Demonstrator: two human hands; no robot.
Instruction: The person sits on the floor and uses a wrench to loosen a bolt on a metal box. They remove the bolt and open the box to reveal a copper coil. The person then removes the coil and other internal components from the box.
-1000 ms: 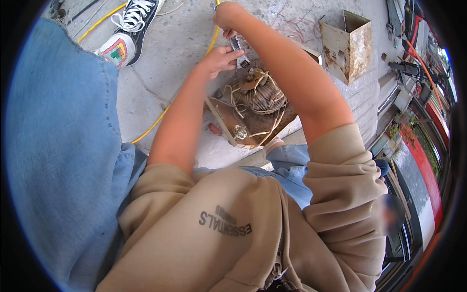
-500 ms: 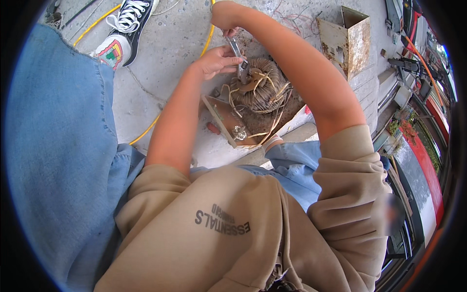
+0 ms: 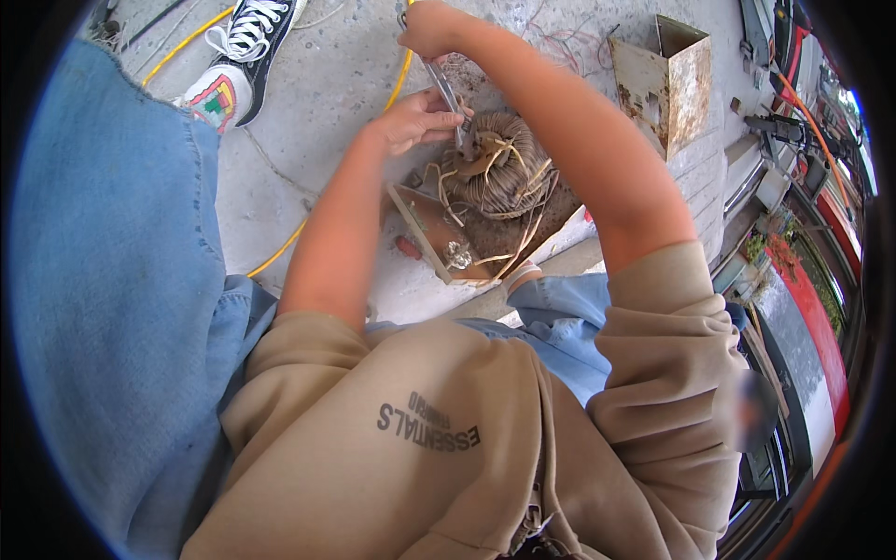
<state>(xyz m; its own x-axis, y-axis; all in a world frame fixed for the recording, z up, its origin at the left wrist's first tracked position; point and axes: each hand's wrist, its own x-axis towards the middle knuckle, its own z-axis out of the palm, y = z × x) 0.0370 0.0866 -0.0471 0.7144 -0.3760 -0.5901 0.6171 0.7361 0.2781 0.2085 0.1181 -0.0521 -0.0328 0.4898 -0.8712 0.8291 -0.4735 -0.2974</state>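
A silver adjustable wrench slants down to the hub of a round transformer-like coil with brown windings and loose pale leads. My right hand is closed round the wrench's far handle end. Closer to the coil, my left hand has its thumb and fingers on the wrench near its head. The jaws sit at a bolt or stud in the coil's middle, too small to make out. Under the coil lies an open rusty metal casing with its leads trailing over the near edge.
A rusty sheet-metal box stands on the concrete at the far right. A yellow cable runs along the floor on the left, near a sneaker. Thin wires lie beyond the coil. Assorted gear crowds the right edge.
My right hand has shifted slightly left, and the wrench handle has swung with it. My left hand stays near the wrench head; the coil and casing look still.
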